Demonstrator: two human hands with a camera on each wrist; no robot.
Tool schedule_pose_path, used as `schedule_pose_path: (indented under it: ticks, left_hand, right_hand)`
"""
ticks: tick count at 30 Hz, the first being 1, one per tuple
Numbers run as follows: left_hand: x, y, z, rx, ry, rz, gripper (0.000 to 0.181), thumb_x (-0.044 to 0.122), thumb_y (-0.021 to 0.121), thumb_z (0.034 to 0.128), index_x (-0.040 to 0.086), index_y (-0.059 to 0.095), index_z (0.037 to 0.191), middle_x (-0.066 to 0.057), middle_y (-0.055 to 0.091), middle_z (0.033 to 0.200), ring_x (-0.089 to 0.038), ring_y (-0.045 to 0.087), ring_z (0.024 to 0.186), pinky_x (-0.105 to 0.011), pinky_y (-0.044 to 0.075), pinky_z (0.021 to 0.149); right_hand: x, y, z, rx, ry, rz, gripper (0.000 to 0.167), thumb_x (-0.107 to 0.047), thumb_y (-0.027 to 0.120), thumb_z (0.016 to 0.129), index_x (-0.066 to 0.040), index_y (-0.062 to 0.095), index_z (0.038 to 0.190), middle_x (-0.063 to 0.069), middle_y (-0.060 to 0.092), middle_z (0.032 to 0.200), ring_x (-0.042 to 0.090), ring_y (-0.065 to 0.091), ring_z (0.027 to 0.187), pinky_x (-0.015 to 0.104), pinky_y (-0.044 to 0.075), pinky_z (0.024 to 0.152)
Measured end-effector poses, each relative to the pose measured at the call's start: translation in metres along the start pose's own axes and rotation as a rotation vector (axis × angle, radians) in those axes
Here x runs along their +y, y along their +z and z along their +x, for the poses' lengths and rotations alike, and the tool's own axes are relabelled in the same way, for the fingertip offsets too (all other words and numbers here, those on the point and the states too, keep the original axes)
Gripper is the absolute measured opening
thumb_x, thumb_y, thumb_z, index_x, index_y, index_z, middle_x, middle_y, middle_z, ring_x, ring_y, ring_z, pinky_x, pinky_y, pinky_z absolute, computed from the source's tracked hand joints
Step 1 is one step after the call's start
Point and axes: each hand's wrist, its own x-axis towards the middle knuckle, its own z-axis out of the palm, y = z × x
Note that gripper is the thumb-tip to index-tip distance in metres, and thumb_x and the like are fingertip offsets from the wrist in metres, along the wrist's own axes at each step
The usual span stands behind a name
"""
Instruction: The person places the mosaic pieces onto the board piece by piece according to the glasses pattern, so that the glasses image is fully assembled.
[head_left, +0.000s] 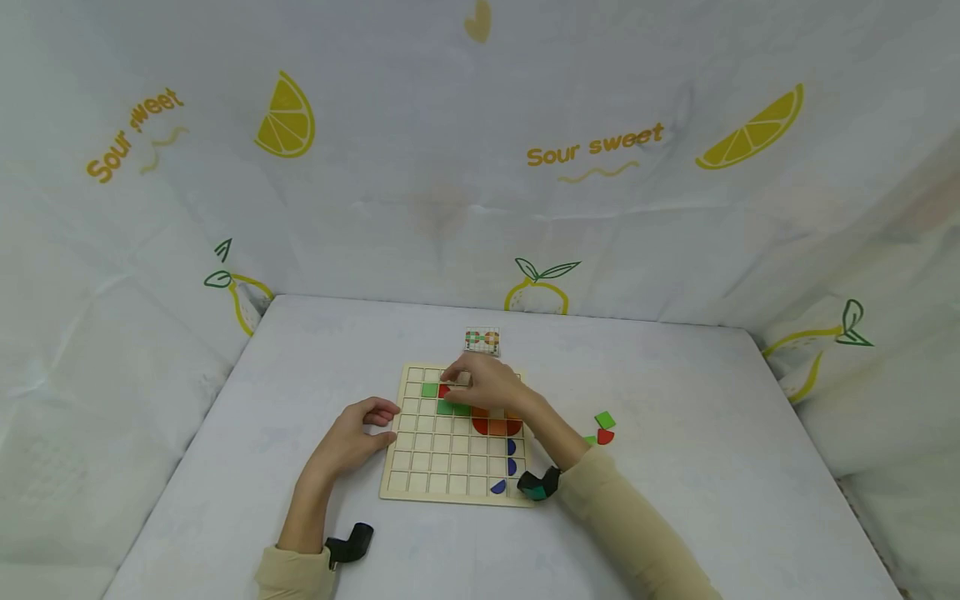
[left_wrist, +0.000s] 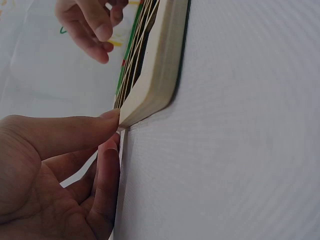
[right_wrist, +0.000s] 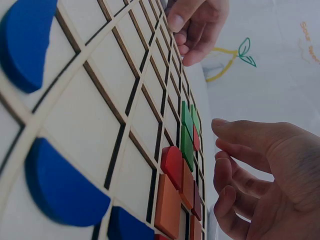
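A pale wooden grid board [head_left: 431, 483] lies on the white table. My left hand [head_left: 352, 437] touches its left edge, thumb and fingers apart along the side. Over the upper part of the board hovers my right hand [head_left: 487, 383], fingers loosely bent, nothing visible between thumb and fingers in the right wrist view. Just below its fingertips lies a red piece [head_left: 444, 391], beside a green square [head_left: 430, 390] and more green squares [head_left: 453, 408]. Red and orange pieces [right_wrist: 170, 205] sit farther right, partly hidden by the right hand in the head view.
Several blue half-round pieces [head_left: 512, 467] lie at the board's lower right. A small pattern card [head_left: 482, 342] lies behind the board. To the right, on the table, are a loose green square [head_left: 605, 420], a red rounded piece [head_left: 605, 437] and another green piece [head_left: 591, 440].
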Motion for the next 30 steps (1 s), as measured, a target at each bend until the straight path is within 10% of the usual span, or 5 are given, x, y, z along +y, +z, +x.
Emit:
schedule_pose_path:
  ticks: [30]
  left_hand:
    - [-0.001, 0.001, 0.0, 0.01, 0.004, 0.012, 0.035, -0.001, 0.079, 0.0915, 0.002, 0.071, 0.125, -0.012, 0.072, 0.117, -0.024, 0.067, 0.11, -0.04, 0.053, 0.098]
  right_hand:
    - [0.037, -0.052, -0.103, 0.086, 0.125, 0.137, 0.034, -0.022, 0.082, 0.097, -0.009, 0.077, 0.128, 0.011, 0.077, 0.126, 0.019, 0.065, 0.092, 0.024, 0.057, 0.068]
